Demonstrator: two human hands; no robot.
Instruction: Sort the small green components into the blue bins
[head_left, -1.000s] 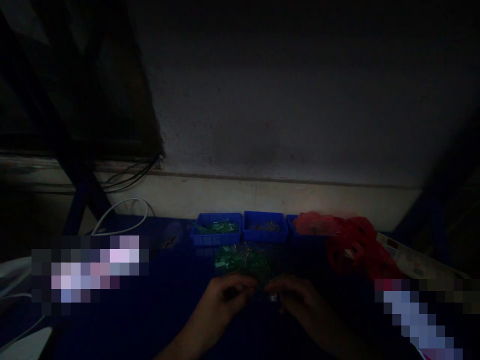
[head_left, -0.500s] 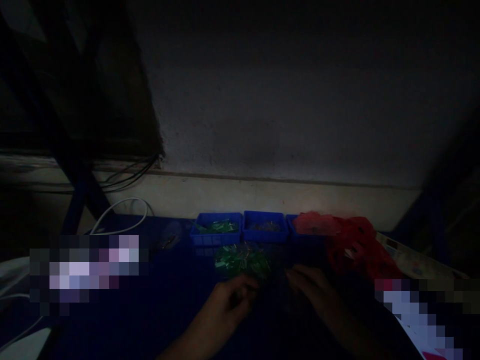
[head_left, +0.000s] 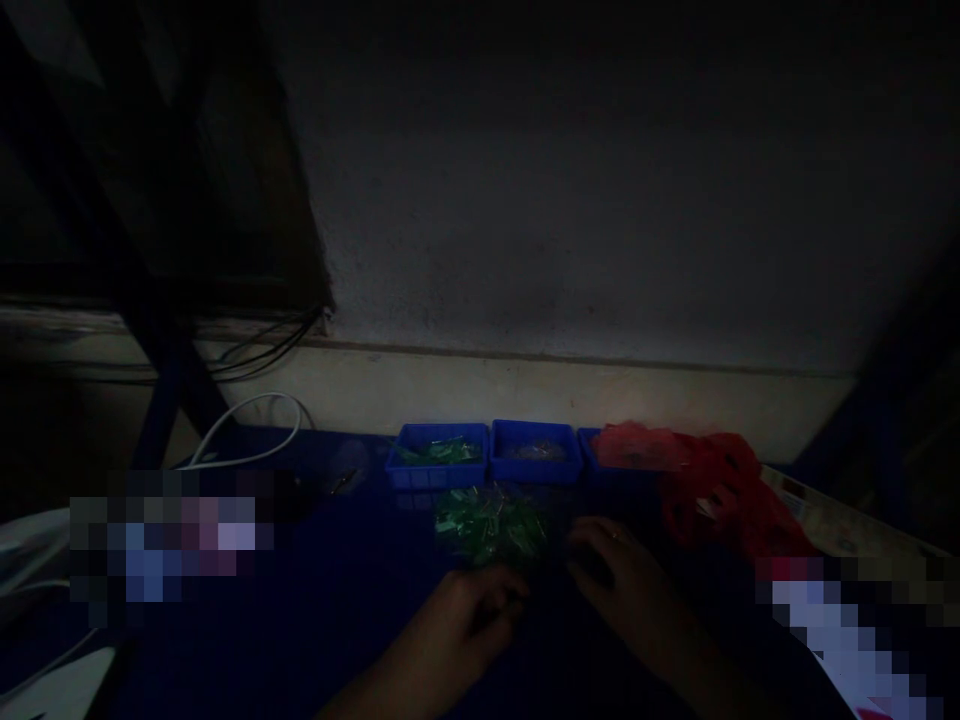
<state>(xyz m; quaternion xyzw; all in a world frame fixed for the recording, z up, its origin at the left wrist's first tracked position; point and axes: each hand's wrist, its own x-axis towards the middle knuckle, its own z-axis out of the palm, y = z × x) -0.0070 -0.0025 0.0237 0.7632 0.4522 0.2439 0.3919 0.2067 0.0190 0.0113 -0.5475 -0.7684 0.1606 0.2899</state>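
A heap of small green strips with thin shiny pins or wires [head_left: 491,525] lies on the dark blue tabletop. My left hand [head_left: 476,615] is at its near edge, fingers curled into a pinch; whatever is between them is too dark to make out. To the right of the heap, my right hand [head_left: 619,570] rests low over the table, thumb and curved fingers apart, with nothing visible between them. Behind the heap stand a blue bin [head_left: 435,475] of green strips and a second blue bin [head_left: 536,470] holding small thin pieces.
A third blue bin [head_left: 587,455] is partly covered by red plastic bags [head_left: 731,480] at the right. On the left are a white cable [head_left: 247,460] and a small pen-like item [head_left: 343,481]. A pale wall [head_left: 525,250] rises behind. Blurred patches hide both sides.
My right thumb and fingers have spread apart. My left hand stays pinched by the heap, a little lower and further right. The whole view has shifted slightly.
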